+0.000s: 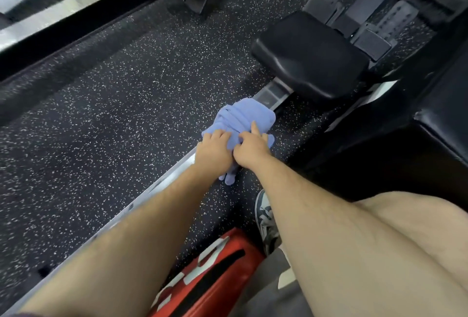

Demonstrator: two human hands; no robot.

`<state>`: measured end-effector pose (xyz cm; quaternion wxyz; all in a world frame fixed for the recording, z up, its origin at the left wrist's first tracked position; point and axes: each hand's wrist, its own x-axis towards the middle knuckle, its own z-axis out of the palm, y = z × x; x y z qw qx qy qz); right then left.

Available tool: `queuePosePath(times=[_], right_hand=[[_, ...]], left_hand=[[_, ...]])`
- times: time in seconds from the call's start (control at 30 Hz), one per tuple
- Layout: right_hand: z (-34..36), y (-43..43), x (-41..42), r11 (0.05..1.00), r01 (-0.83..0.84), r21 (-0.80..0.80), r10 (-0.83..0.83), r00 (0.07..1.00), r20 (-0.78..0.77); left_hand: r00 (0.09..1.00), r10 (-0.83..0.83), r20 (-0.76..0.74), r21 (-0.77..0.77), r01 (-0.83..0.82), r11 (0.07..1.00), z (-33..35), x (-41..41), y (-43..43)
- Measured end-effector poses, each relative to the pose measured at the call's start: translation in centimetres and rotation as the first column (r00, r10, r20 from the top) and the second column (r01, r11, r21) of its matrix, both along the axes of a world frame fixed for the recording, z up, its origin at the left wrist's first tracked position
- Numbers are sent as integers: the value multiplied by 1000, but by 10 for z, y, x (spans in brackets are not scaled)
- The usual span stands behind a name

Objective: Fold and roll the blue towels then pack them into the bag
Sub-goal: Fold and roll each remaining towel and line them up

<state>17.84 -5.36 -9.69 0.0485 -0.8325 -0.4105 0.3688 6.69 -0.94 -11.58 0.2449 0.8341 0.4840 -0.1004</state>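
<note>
Towel bunched on a gym rail, both hands on it

Blue towel (240, 120) lies crumpled rather than rolled, draped over a silver rail (141, 200) that runs across speckled black floor (101, 114), just short of a black padded seat (309, 56). The left hand (215, 149) and right hand (249, 148) sit side by side, touching, fingers curled into the cloth and gripping it (the right forefinger sticks out straight). Nearer the person, a red bag (210, 276) with white lettering lies on the floor beside a patterned shoe (266, 220). Judging by the loose bunching, folding has barely begun; rolling and packing seem still ahead. Other towels are not visible.
</note>
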Motion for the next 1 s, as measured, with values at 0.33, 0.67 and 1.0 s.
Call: queuePosePath(times=[0.33,0.67,1.0], right_hand=[[1,3,2,966,165,199,-153,985,-78],[34,-19,13,935,288,209,-261,954,-147],[19,-16,19,979,155,130,-136,981,-141]], left_hand=[[988,147,35,100,-150,984,4,-4,2],[825,403,396,-231,-335,914,25,32,-2],[973,162,164,-31,-159,987,-2,47,16]])
